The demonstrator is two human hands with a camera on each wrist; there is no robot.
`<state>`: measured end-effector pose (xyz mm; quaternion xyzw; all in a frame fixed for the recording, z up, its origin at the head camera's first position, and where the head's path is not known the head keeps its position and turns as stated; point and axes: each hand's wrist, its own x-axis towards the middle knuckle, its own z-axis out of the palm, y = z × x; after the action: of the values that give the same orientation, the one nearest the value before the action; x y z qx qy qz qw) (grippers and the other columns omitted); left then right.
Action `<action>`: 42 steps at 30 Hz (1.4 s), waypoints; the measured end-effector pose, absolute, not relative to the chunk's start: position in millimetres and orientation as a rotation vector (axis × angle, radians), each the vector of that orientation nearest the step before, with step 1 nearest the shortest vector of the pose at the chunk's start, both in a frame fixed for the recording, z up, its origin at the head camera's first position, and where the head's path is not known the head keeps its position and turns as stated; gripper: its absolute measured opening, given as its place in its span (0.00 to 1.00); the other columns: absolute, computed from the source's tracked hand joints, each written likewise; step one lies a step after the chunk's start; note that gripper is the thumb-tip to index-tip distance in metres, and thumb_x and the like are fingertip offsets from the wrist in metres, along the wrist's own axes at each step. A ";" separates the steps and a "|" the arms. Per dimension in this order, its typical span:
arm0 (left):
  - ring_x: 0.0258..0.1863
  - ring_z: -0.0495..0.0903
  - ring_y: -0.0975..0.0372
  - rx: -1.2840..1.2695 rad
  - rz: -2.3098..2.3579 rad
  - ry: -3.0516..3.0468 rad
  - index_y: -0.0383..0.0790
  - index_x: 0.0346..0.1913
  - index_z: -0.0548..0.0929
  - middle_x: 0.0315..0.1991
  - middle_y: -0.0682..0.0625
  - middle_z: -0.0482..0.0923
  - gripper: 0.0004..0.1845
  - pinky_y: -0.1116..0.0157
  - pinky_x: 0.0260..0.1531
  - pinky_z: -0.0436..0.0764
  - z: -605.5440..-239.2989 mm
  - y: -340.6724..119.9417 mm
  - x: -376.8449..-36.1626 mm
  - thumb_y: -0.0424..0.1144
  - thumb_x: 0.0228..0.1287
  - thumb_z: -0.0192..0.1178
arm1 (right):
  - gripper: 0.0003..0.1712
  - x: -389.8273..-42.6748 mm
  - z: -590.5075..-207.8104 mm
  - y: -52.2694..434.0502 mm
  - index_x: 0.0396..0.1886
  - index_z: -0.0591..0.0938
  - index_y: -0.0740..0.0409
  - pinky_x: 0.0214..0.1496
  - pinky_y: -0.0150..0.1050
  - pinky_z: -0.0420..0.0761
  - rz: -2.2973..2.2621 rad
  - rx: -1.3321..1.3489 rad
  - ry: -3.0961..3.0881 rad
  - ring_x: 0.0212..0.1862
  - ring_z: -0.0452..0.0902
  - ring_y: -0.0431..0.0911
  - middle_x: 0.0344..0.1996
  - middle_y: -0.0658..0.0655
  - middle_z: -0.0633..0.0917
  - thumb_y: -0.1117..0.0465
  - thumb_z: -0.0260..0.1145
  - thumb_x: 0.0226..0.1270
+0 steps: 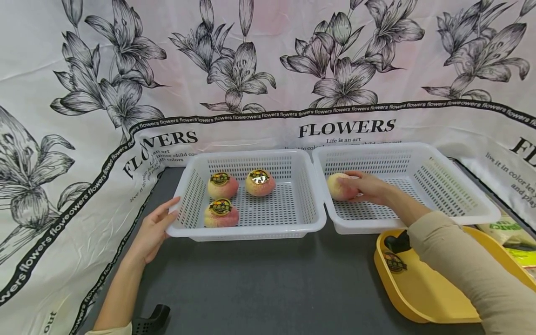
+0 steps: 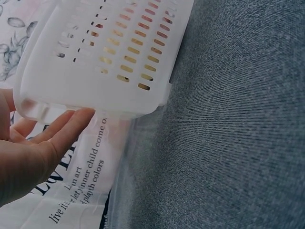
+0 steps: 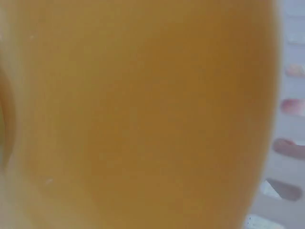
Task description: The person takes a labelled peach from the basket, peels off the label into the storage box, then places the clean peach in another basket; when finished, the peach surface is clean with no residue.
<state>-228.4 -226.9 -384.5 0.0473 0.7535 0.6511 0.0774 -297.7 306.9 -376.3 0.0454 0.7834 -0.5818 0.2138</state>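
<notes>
In the head view my left hand holds the left end of a white slotted plastic basket by its rim. The left wrist view shows some fingers just under that rim, while another reaches over it. Inside that basket are three pink-and-yellow peaches with black-and-gold labels: one front left, one behind it and one farther right. My right hand grips another peach near the left wall of a second white basket.
A yellow tray stands in front of the right basket, under my right forearm, with a black-and-gold label inside. Packets lie at the right edge. A flower-printed cloth hangs behind the dark grey table.
</notes>
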 end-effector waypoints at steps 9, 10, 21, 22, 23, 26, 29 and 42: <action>0.48 0.74 0.67 0.172 1.991 2.243 0.36 0.73 0.55 0.68 0.33 0.56 0.30 0.67 0.39 0.79 -386.8 -227.6 -228.3 0.42 0.75 0.48 | 0.49 -295.6 -371.2 306.7 0.75 0.42 0.64 0.56 0.58 0.71 -1.639 0.156 2.123 0.68 0.48 0.67 0.71 0.71 0.46 0.42 0.54 0.72; 0.48 0.75 0.67 0.177 1.996 2.239 0.35 0.73 0.55 0.67 0.33 0.56 0.30 0.67 0.38 0.79 -387.1 -227.6 -228.2 0.42 0.75 0.48 | 0.48 -295.2 -370.7 306.8 0.75 0.42 0.64 0.55 0.58 0.71 -1.635 0.158 2.122 0.68 0.48 0.67 0.71 0.71 0.46 0.42 0.54 0.72; 0.49 0.75 0.66 0.177 2.005 2.231 0.35 0.74 0.54 0.68 0.33 0.56 0.30 0.67 0.39 0.79 -387.1 -228.1 -226.9 0.41 0.75 0.47 | 0.49 -286.8 -354.8 328.1 0.74 0.43 0.68 0.57 0.54 0.71 -1.568 0.341 2.192 0.66 0.53 0.68 0.68 0.78 0.48 0.37 0.45 0.72; 0.49 0.75 0.66 0.180 2.006 2.230 0.35 0.73 0.54 0.68 0.33 0.56 0.30 0.67 0.39 0.79 -387.2 -228.2 -226.8 0.41 0.75 0.47 | 0.49 -285.9 -351.9 332.1 0.74 0.43 0.69 0.57 0.52 0.72 -1.582 0.361 2.192 0.64 0.58 0.66 0.67 0.78 0.50 0.37 0.45 0.72; 0.49 0.75 0.66 0.184 2.008 2.230 0.35 0.73 0.54 0.68 0.33 0.56 0.30 0.67 0.39 0.79 -387.2 -228.2 -226.7 0.41 0.75 0.48 | 0.49 -284.7 -348.2 335.5 0.73 0.44 0.71 0.56 0.50 0.73 -1.595 0.360 2.198 0.61 0.63 0.63 0.67 0.77 0.51 0.36 0.44 0.72; 0.49 0.74 0.67 0.191 2.007 2.232 0.34 0.73 0.55 0.68 0.32 0.55 0.30 0.67 0.39 0.79 -387.0 -228.3 -226.6 0.42 0.75 0.48 | 0.50 -282.5 -333.4 341.8 0.73 0.46 0.71 0.52 0.42 0.76 -1.687 0.336 2.166 0.49 0.75 0.51 0.65 0.75 0.56 0.36 0.46 0.71; 0.49 0.74 0.67 0.193 2.008 2.233 0.35 0.73 0.55 0.68 0.33 0.55 0.30 0.67 0.39 0.79 -386.0 -228.1 -226.7 0.42 0.75 0.48 | 0.49 -281.6 -317.8 341.6 0.73 0.48 0.69 0.51 0.40 0.77 -1.777 0.239 2.099 0.43 0.78 0.43 0.63 0.71 0.59 0.36 0.48 0.70; 0.53 0.71 0.65 0.191 2.004 2.219 0.35 0.73 0.54 0.71 0.37 0.52 0.30 0.68 0.41 0.78 -387.0 -227.9 -229.0 0.41 0.75 0.48 | 0.38 -275.3 -303.1 266.9 0.72 0.52 0.63 0.56 0.49 0.73 -1.745 -0.128 1.947 0.59 0.68 0.55 0.66 0.70 0.61 0.43 0.47 0.75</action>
<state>-229.0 -227.9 -387.0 0.0636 0.7387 0.6670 0.0729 -275.3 266.9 -303.1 -0.0471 0.7185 -0.6437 0.2590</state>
